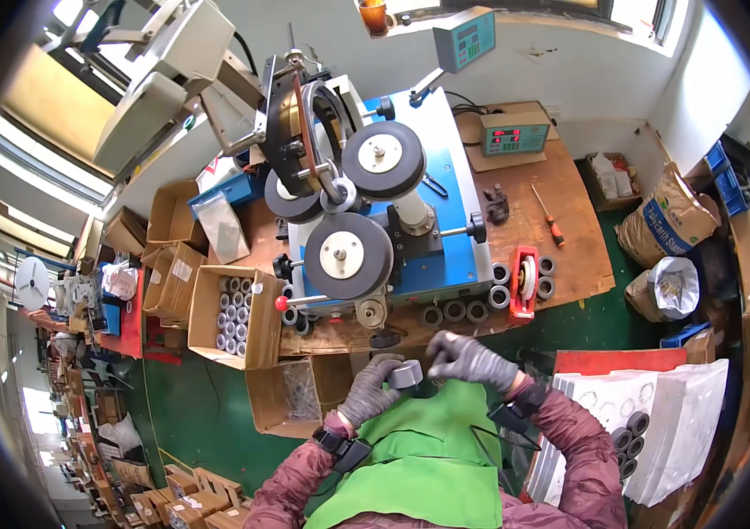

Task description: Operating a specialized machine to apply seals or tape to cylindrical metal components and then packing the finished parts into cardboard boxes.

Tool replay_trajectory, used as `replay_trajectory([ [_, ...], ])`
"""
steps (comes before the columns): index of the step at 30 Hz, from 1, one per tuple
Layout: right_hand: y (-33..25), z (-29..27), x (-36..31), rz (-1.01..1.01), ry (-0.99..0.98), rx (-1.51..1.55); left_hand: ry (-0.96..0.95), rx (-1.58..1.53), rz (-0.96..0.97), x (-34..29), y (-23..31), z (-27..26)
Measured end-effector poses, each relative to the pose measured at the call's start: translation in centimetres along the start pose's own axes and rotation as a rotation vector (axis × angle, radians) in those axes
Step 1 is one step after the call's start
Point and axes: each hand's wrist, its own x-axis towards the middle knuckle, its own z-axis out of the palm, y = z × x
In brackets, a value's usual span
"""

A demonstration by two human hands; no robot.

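Note:
In a grey work glove, my left hand (pixel 370 390) grips a grey ring core (pixel 406 375) with a smooth, tape-like outer face, held above the green apron (pixel 432 432). To its right, my right hand (pixel 472 360), gloved too, is raised just apart from the ring. Its fingers are curled and pinched together; whatever they may hold is too small to make out. Just beyond both hands stands a ring-winding machine (pixel 454 251) on a blue base, with large dark rollers (pixel 340 256) and a metal hoop.
A carton of grey rings (pixel 201 310) and an open carton with clear plastic (pixel 260 401) stand left. Dark rings (pixel 454 309), a red tape dispenser (pixel 516 295), a screwdriver (pixel 553 227) and a control box (pixel 516 139) lie on the bench. White foam (pixel 692 423) bears several rings at right.

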Motion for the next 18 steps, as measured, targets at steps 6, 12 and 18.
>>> replay_trajectory([
  [6, -3.5, 2.5, 1.7, 0.021, -0.047, -0.625, -0.078, 0.025, 0.064, -0.2, 2.3, -1.2],
  [12, -0.4, 0.5, 2.5, -0.137, -0.130, -0.431, -0.048, -0.589, -0.163, -2.8, 1.7, -1.5],
  [18, -3.2, 3.3, 3.2, -0.225, 0.006, -0.290, 0.053, -0.774, -0.384, -4.8, -0.2, -2.2],
])
